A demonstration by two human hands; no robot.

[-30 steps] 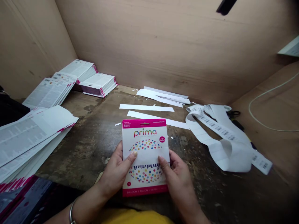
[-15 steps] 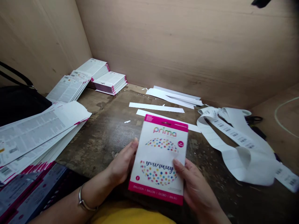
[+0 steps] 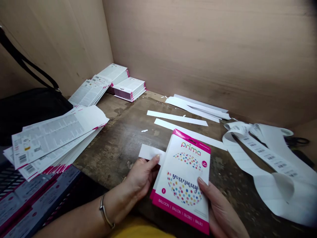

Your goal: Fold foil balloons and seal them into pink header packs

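Note:
My right hand (image 3: 219, 205) grips a small stack of white and pink balloon packets (image 3: 184, 181), thumb across the front. The top packet reads "prima" and shows a dotted balloon. At the packets' left edge, my left hand (image 3: 142, 178) pinches a white paper strip (image 3: 151, 152) between thumb and fingers. Part of that strip is hidden behind the packets, so I cannot tell how it meets them. Two more loose paper strips (image 3: 177, 118) lie on the table beyond.
Packet stacks (image 3: 130, 86) stand in the back left corner. Fanned flat packets (image 3: 52, 132) lie over a crate (image 3: 10, 181) at left, beside a black bag (image 3: 37, 107). A curling label roll (image 3: 264, 185) and scissors (image 3: 299, 141) lie right. More strips (image 3: 195, 107) are by the back wall.
A white paper strip now shows in my left hand, beside the packets. The packets have tilted, showing further ones beneath the top one. The view has shifted left.

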